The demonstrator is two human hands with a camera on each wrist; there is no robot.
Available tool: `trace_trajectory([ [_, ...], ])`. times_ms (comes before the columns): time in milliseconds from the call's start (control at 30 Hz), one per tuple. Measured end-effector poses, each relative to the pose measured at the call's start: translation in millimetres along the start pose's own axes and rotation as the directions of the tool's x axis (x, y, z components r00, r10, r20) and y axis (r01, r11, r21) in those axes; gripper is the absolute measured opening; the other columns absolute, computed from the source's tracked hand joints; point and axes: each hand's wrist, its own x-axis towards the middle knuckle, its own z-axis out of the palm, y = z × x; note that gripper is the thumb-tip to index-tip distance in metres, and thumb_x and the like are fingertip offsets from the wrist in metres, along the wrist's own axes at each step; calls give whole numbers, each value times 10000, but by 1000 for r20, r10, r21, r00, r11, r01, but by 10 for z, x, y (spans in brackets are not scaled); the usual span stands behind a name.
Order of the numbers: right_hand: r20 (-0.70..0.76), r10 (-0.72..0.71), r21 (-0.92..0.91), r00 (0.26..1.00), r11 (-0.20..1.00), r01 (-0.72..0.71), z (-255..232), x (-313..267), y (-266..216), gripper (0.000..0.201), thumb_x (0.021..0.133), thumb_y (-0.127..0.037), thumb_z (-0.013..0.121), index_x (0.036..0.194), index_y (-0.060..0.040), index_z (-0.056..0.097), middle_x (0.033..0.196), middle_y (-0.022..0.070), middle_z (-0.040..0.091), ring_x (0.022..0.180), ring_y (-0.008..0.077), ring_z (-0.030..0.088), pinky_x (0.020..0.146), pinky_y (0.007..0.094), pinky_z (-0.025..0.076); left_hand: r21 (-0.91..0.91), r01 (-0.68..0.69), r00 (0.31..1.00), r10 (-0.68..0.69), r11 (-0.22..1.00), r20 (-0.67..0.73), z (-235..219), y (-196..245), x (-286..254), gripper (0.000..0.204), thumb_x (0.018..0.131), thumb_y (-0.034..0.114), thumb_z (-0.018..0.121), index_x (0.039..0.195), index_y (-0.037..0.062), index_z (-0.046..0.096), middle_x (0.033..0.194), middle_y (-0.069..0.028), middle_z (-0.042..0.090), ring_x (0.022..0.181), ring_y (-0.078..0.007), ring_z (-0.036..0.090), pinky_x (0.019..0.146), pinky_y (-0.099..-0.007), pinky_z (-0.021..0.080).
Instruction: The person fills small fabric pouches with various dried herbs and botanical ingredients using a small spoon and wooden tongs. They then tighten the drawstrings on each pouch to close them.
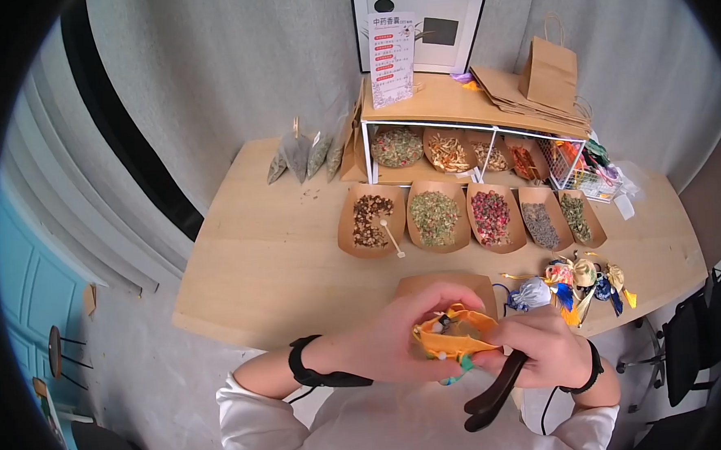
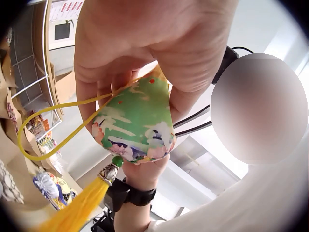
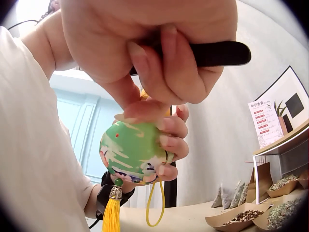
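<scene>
My left hand [image 1: 383, 335] grips a small green floral pouch [image 2: 137, 123] around its side, its yellow-orange mouth [image 1: 456, 334] spread and facing up. From the pouch hang a yellow tassel [image 3: 112, 212] with a green bead and a yellow cord loop [image 3: 154, 205]. My right hand [image 1: 546, 347] pinches the pouch's rim with thumb and finger while its other fingers curl round a dark-handled tool [image 1: 496, 391]. The tool's far end is hidden in the head view; its handle [image 3: 222, 53] sticks out past the palm in the right wrist view.
Paper trays of dried herbs [image 1: 437, 218] stand across the table, one with a small spoon [image 1: 392, 238]. Another paper tray [image 1: 429, 283] lies just beyond my hands. Finished pouches [image 1: 579, 275] sit at right. Behind are a shelf [image 1: 440, 107], a sign [image 1: 392, 59] and clear bags [image 1: 296, 153].
</scene>
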Motion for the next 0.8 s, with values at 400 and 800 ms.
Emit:
trace_trajectory([
  [400, 5, -8, -155, 1000, 988, 8, -172, -23, -147, 187, 847, -170, 802, 865, -61, 652, 626, 51, 536, 467, 244, 549, 430, 377, 407, 112, 423, 905, -415, 899, -91, -291, 420, -79, 187, 991, 142, 671, 1131, 23, 704, 983, 16, 659, 774, -68, 563, 706, -236, 453],
  [800, -221, 152, -143, 963, 972, -186, -342, -176, -190, 203, 862, -148, 793, 798, -28, 641, 606, 69, 546, 462, 252, 548, 432, 356, 408, 991, -127, 776, 620, -31, 118, -374, 348, -501, 210, 754, 53, 805, 942, 42, 713, 954, -79, 628, 877, -221, 623, 748, -365, 512],
])
